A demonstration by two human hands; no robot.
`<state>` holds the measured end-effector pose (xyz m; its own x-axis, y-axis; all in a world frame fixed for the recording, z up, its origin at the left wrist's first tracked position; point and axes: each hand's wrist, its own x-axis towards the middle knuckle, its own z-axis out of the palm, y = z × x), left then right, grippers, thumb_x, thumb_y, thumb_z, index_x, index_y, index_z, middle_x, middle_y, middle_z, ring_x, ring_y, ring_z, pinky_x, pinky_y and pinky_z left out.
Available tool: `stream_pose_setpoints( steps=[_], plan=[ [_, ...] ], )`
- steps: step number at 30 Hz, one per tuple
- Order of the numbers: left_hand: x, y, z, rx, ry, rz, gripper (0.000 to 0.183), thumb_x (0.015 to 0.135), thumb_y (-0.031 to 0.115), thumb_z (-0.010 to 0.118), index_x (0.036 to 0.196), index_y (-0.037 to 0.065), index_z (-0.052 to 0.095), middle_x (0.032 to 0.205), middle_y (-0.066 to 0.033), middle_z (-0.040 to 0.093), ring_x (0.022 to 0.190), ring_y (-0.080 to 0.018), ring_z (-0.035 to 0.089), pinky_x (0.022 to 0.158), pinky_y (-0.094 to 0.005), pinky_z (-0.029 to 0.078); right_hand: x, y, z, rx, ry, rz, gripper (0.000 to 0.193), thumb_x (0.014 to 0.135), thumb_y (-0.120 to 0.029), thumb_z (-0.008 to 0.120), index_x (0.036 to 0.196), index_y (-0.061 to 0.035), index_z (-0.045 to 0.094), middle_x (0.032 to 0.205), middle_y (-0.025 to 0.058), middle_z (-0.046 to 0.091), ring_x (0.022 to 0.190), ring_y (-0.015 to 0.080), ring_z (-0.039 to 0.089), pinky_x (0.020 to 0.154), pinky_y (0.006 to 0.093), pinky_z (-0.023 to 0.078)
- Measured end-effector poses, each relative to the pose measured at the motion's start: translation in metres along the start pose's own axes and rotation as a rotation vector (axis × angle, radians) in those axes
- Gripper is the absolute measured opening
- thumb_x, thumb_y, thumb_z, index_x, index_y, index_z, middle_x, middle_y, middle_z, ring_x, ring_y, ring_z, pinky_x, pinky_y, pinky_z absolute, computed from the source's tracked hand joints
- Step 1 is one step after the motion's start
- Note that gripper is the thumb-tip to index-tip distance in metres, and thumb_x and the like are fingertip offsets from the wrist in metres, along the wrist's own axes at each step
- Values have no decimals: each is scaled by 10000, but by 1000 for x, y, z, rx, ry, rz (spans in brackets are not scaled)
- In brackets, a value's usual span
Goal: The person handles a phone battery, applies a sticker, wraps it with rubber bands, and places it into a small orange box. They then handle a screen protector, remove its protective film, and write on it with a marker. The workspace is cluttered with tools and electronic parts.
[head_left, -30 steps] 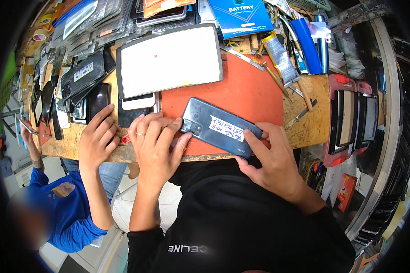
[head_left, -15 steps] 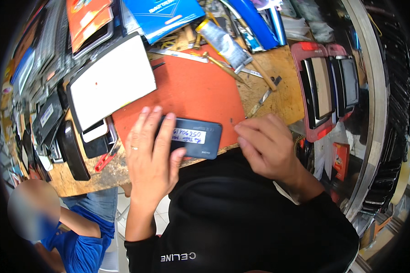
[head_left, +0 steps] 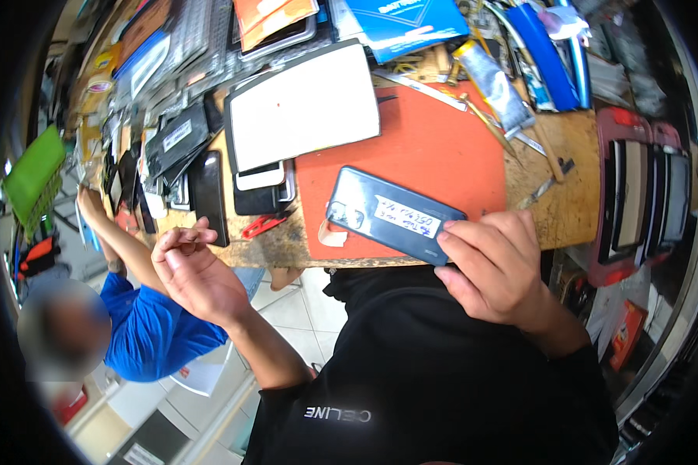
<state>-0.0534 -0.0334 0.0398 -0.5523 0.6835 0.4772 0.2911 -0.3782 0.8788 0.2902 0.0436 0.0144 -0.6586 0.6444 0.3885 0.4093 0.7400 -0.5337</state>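
Note:
A dark blue-grey smartphone (head_left: 372, 211) shows its glossy back, with a camera block at its left end and a white handwritten label in the middle. My right hand (head_left: 495, 267) grips its right end between thumb and fingers. Under the phone is an orange-red mat (head_left: 434, 139); I cannot tell whether the phone rests on it or is slightly raised. Off to the left, beyond the table's front edge, my left hand (head_left: 200, 275) is palm up with loosely bent fingers and nothing visible in it. A small pale piece (head_left: 332, 235) lies by the phone's camera end.
A white-topped panel (head_left: 302, 105) covers the mat's far left. Left of it lie stacked phones (head_left: 207, 198) and a red cutter (head_left: 265, 225). A brass-coloured tool (head_left: 492, 128) and a tube (head_left: 495, 89) lie far right. Someone in a blue shirt (head_left: 163, 333) sits at left.
My left hand has left the phone and swung out left, turning palm up. My right hand has taken hold of the phone's right end. The phone is now tilted differently; the view has shifted left.

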Motion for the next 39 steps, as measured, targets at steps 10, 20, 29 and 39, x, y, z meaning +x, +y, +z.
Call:
stream_pose_setpoints(
  steps=[10,20,29,39],
  plan=[
    [-82,-15,0,718,-113,52,102,1038,14,662,1132,16,703,1025,-88,679,788,-156,635,700,-306,549,32,-10,19,-58,-148,-105,504,897,-457,792,1139,-17,748,1129,112,677,1260,317,579,1182,606,333],
    [-184,-194,-157,34,654,-1044,269,1144,272,571,1125,14,646,890,-56,614,747,-126,581,717,-266,532,34,9,4,-63,-279,33,865,763,-410,902,1450,7,581,1234,171,592,1114,315,565,930,455,423],
    [-69,-343,-156,57,522,-933,236,1113,225,619,1149,-6,649,960,-95,661,815,-166,621,783,-288,552,58,17,-10,-68,-170,-10,672,810,-389,876,1351,-59,654,1206,139,622,1186,334,602,1026,498,440],
    [-85,-335,-198,253,675,-641,226,1078,174,673,1177,-29,652,1038,-138,713,891,-210,666,856,-312,574,241,230,-93,-1070,24,482,269,905,-212,740,1114,-54,800,1173,187,758,1183,380,691,975,543,536]
  ],
)
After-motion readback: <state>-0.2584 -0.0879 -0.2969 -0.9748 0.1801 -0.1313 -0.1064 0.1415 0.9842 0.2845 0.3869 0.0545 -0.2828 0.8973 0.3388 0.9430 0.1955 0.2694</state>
